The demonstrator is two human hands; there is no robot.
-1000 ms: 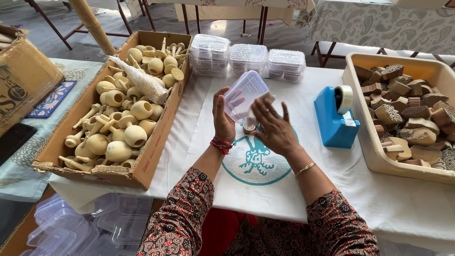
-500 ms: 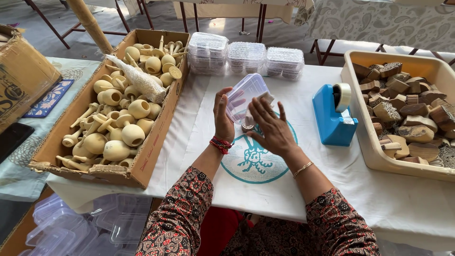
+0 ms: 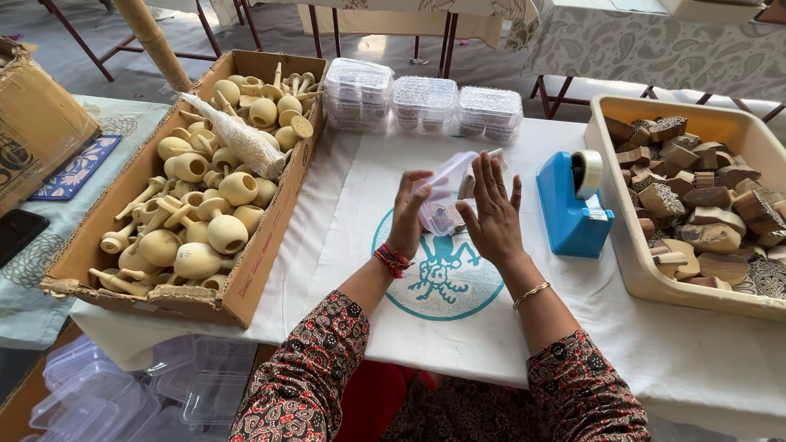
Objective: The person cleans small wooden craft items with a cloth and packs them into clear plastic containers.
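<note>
Both my hands are raised over the white cloth in front of me, holding a small clear plastic box (image 3: pixel 448 196) between them. My left hand (image 3: pixel 409 214) grips the box from its left side. The fingers of my right hand (image 3: pixel 491 214) are spread flat against its right side. The box is tilted, and something small and pale shows inside it. Below my hands the cloth carries a teal round print (image 3: pixel 442 278).
A cardboard box (image 3: pixel 270 245) of pale wooden pieces lies at the left. Stacks of clear plastic boxes (image 3: pixel 422 102) stand at the back. A blue tape dispenser (image 3: pixel 573 213) and a cream tub (image 3: pixel 622 245) of carved wooden blocks are at the right. Empty clear boxes (image 3: pixel 123 393) lie under the table.
The clear box has tipped and come lower between my hands. My right hand has turned from gripping it to pressing flat with its fingers spread.
</note>
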